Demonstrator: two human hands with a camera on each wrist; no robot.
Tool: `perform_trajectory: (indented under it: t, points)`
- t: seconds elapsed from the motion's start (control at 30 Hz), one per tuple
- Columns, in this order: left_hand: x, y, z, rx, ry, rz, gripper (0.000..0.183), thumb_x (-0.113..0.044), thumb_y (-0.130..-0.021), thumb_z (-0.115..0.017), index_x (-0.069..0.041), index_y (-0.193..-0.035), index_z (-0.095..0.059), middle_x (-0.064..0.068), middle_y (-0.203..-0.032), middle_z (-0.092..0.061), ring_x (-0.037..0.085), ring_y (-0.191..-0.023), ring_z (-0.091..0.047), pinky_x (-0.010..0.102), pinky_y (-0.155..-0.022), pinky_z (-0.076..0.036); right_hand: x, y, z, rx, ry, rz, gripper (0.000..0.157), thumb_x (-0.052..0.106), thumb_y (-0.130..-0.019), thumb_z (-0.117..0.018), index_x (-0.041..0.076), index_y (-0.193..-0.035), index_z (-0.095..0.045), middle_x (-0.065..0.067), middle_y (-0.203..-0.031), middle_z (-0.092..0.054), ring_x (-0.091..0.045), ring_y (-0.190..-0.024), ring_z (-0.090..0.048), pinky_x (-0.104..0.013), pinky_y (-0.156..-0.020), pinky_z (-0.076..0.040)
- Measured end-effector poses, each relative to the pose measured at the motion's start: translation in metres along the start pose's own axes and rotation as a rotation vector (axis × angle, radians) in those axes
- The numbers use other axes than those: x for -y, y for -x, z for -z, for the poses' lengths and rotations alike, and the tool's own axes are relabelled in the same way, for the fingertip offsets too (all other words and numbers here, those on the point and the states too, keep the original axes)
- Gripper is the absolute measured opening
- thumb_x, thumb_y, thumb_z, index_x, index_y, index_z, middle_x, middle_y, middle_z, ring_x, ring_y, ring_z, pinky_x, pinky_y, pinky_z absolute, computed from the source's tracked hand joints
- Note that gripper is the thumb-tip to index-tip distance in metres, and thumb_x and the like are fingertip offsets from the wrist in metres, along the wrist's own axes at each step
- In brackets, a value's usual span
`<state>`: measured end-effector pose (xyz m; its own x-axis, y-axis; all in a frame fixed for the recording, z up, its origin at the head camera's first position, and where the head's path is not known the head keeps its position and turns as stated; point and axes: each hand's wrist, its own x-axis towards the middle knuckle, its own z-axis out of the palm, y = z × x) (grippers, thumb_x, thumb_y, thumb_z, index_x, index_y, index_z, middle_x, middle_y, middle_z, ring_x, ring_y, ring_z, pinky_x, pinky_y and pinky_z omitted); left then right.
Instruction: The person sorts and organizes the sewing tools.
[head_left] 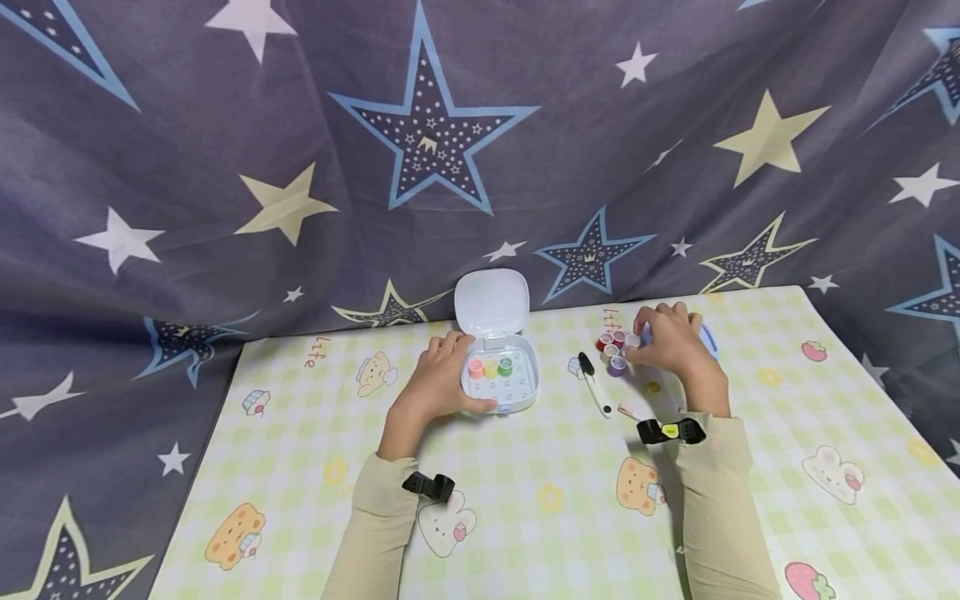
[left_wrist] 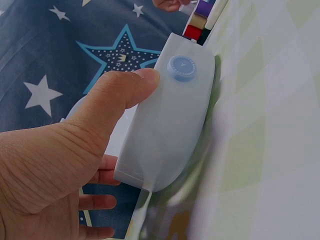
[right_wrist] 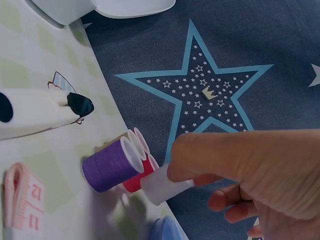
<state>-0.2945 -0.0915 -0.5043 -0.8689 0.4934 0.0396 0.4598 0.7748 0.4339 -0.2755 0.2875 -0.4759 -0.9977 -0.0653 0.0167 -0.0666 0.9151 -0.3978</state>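
An open white sewing box [head_left: 534, 387] stands on the table, its lid [head_left: 492, 302] tipped up at the back. Pink [head_left: 476, 368], yellow [head_left: 491, 368] and green [head_left: 506, 367] thread spools stand in a row on its pegged tray. My left hand [head_left: 438, 382] grips the box from the left, thumb on the front wall near the blue button [left_wrist: 182, 67]. On the right, my right hand [head_left: 671, 340] pinches a white thread spool [right_wrist: 162, 186] between thumb and fingers. Beside that spool cluster others, among them a purple spool [right_wrist: 112, 165] and a red spool [head_left: 604, 342].
A white tool with a black tip [head_left: 592, 383] lies between the box and the loose spools. Near the right wrist is a folded tape measure [right_wrist: 22, 200]. A blue object [head_left: 707, 340] shows partly behind the right hand. Star-patterned cloth [head_left: 427, 250] hangs along the table's back edge.
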Motion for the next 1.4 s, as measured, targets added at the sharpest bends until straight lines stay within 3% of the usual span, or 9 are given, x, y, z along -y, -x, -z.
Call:
perform_trajectory:
  t: [0.33,0.5,0.67,0.9,1.4]
  points:
    - [0.002,0.000,0.000,-0.006,-0.007,-0.002,0.112,-0.055,-0.061,-0.093,-0.006,-0.149,-0.043,0.013,-0.142,-0.048,0.033,-0.122,-0.043,0.050,-0.106,-0.042,0.002,0.002,0.007,-0.098,0.004,0.016,0.031,0.025,-0.080,-0.072,0.005,-0.099,-0.057,-0.021,-0.100,-0.056,-0.042,-0.101,-0.036,-0.061,-0.090,-0.021]
    - [0.000,0.001,0.002,-0.008,-0.003,-0.003,0.112,-0.055,-0.061,-0.093,-0.005,-0.149,-0.044,0.013,-0.141,-0.049,0.033,-0.122,-0.043,0.050,-0.105,-0.042,0.008,0.000,0.008,-0.237,-0.014,0.073,0.027,0.023,-0.077,-0.069,0.006,-0.094,-0.056,-0.017,-0.090,-0.057,-0.035,-0.089,-0.035,-0.056,-0.085,-0.022]
    - [-0.001,0.001,0.002,-0.007,0.000,-0.003,0.112,-0.054,-0.061,-0.093,-0.005,-0.149,-0.043,0.013,-0.141,-0.049,0.033,-0.122,-0.043,0.050,-0.105,-0.042,0.016,-0.003,0.005,-0.387,-0.064,0.156,0.024,0.021,-0.075,-0.067,0.007,-0.090,-0.055,-0.009,-0.075,-0.047,-0.029,-0.080,-0.032,-0.051,-0.082,-0.020]
    - [0.001,0.001,0.000,-0.005,-0.007,-0.002,0.113,-0.056,-0.061,-0.093,-0.006,-0.149,-0.043,0.013,-0.142,-0.048,0.033,-0.122,-0.043,0.050,-0.106,-0.042,0.033,-0.005,0.002,-0.530,-0.101,0.270,0.024,0.020,-0.077,-0.066,0.003,-0.090,-0.056,-0.011,-0.076,-0.048,-0.027,-0.079,-0.032,-0.052,-0.086,-0.021]
    - [-0.001,0.002,0.001,-0.023,-0.001,-0.027,0.105,-0.054,-0.062,-0.093,-0.007,-0.144,-0.048,0.012,-0.137,-0.050,0.031,-0.115,-0.045,0.049,-0.098,-0.045,0.078,-0.002,-0.001,-0.633,-0.080,0.489,0.022,0.013,-0.077,-0.068,0.003,-0.093,-0.057,-0.011,-0.077,-0.054,-0.024,-0.076,-0.038,-0.053,-0.084,-0.027]
